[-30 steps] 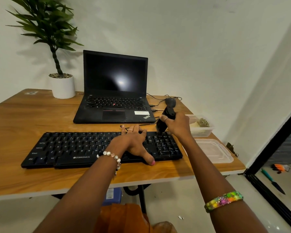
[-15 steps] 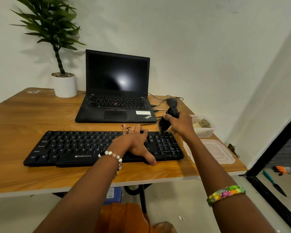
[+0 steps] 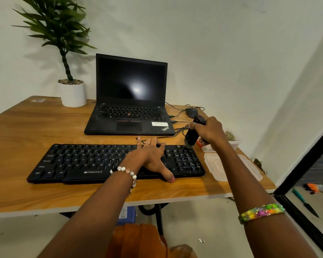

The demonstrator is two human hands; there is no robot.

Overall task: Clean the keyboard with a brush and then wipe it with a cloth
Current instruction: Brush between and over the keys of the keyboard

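Head view, left to right: potted plant [image 3: 72, 90] stood at back of wooden table [image 3: 26, 127], open laptop [image 3: 130, 101] beside it. Black keyboard [image 3: 82, 161] lay near front edge. Left hand [image 3: 152, 158] rested flat on its right half, fingers spread. Right hand [image 3: 210, 132] gripped a dark brush [image 3: 191, 135], bristles seemingly just at keyboard's far right corner. Clear lid [image 3: 231, 166] lay rightmost.

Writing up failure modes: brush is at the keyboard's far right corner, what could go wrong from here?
1. The brush works right beside the open container, so swept dust may land inside.
2. Cables run just behind the keyboard; bristles could snag them.
3. The left hand covers keys, which may go unbrushed.
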